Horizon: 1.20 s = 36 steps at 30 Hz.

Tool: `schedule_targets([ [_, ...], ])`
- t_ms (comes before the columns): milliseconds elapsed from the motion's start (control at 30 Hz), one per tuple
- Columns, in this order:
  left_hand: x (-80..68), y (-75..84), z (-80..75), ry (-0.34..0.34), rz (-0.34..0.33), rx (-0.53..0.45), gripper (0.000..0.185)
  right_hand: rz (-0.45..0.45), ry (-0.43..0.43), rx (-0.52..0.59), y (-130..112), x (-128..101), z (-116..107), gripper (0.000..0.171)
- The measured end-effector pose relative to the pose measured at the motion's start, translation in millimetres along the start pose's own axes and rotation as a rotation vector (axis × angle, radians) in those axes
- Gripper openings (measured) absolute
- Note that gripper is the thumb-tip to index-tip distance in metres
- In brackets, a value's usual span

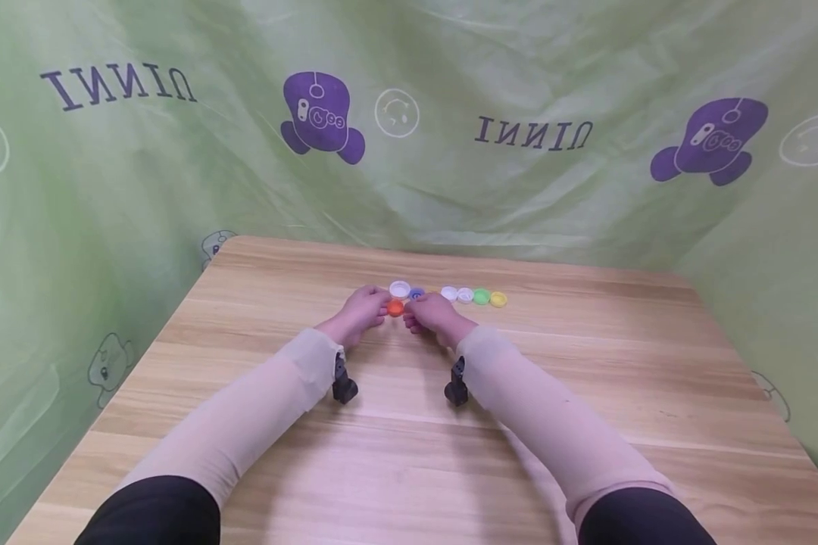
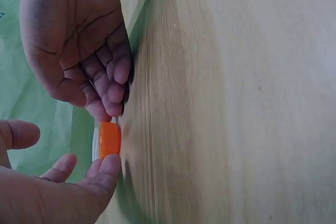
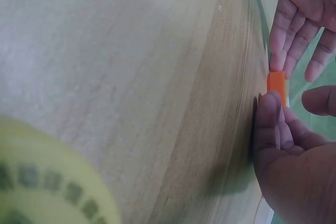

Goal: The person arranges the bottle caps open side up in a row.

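An orange bottle cap (image 1: 395, 308) lies on the wooden table between both hands. The left hand (image 1: 364, 309) touches its left side with straight fingers (image 2: 107, 169), thumb held apart. At the cap's other side, the right hand (image 1: 438, 314) has its loosely bent fingertips (image 3: 272, 103) against or very near the rim; its thumb stands away. Just behind sit a white cap (image 1: 399, 289) and a blue cap (image 1: 416, 294). Another small cap beside the blue one is mostly hidden by the right hand.
Rightward the row continues with two white caps (image 1: 448, 293), a green cap (image 1: 481, 296) and a yellow cap (image 1: 497, 299). A green printed cloth (image 1: 409, 189) hangs behind the table (image 1: 395, 469). A blurred yellow round thing (image 3: 47, 182) with dark marks fills the right wrist view's corner.
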<state>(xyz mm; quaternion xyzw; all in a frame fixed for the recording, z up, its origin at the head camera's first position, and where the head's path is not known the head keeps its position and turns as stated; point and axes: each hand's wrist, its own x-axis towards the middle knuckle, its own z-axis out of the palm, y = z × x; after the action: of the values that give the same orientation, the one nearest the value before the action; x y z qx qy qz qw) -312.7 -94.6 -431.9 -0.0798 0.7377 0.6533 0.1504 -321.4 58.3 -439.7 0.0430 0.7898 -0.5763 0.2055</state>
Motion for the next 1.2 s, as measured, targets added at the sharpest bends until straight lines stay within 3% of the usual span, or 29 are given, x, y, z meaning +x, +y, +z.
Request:
schedule_targets([
  [300,-7.6,-2.0,-5.6,-0.017,0.016,-0.005,0.041,-0.045,-0.035,-0.081,2,-9,-9,0.019],
  [467,-19.3,-4.2,-6.1,-0.031,0.062,0.0,0.041,-0.079,-0.073,-0.103,5,-22,-28,0.027],
  [567,-29.3,-5.1,-2.7,-0.044,0.083,0.038,0.038,-0.084,-0.112,-0.19,9,-33,-42,0.029],
  [800,-54.1,-10.4,16.6,-0.182,0.094,0.115,0.039,-0.107,-0.191,-0.307,25,-52,-64,0.029],
  [1200,-69.6,-21.1,42.2,-0.318,0.09,0.223,0.039,-0.087,-0.25,-0.377,38,-84,-83,0.029],
])
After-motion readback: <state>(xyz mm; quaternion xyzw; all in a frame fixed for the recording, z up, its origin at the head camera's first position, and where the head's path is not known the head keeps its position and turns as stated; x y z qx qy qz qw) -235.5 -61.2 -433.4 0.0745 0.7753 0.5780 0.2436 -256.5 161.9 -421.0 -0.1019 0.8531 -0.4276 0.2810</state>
